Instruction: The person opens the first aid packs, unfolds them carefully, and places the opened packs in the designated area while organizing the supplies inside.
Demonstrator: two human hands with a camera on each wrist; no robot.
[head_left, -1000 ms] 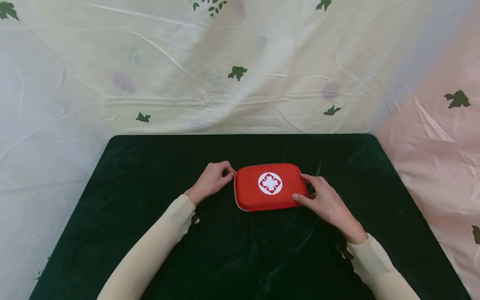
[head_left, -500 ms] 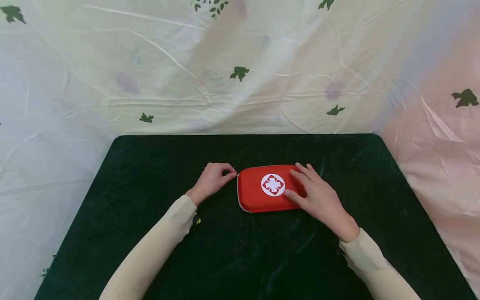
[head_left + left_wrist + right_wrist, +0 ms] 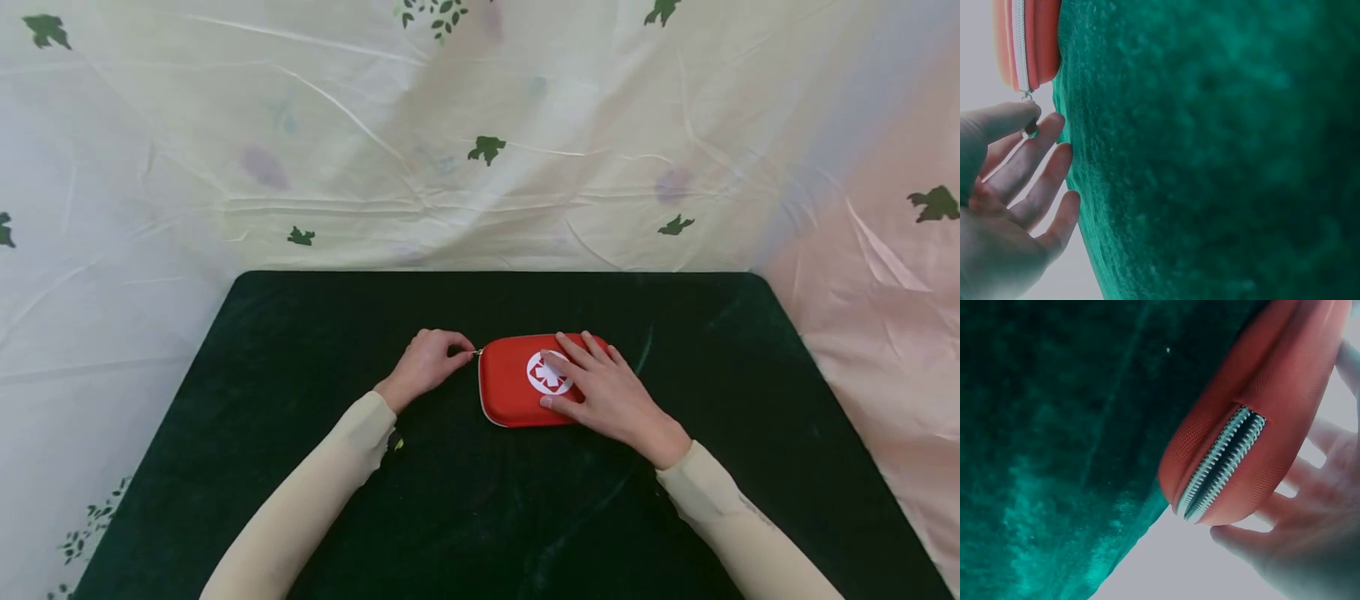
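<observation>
A red first-aid case point(image 3: 501, 387) with a white cross emblem lies flat on the dark green table. At its far left corner, the thumb and index finger of my left hand point(image 3: 427, 365) pinch the metal zipper pull point(image 3: 1029, 132). In the left wrist view the remaining fingers of that hand are loosely spread, and the zipper point(image 3: 1019, 44) runs along the case's side. My right hand point(image 3: 618, 402) rests on the right half of the lid, fingers spread, covering part of the emblem. The right wrist view shows the zipper teeth point(image 3: 1225, 462) parted at the right end of the case.
A green velvety cloth point(image 3: 360, 517) covers the table. Pale curtains point(image 3: 360, 150) printed with leaves hang behind it and at both sides.
My right hand has shifted from gripping the case's right edge to lying across its lid, moving leftward. The left hand keeps its pinch on the zipper pull; the view has shifted slightly.
</observation>
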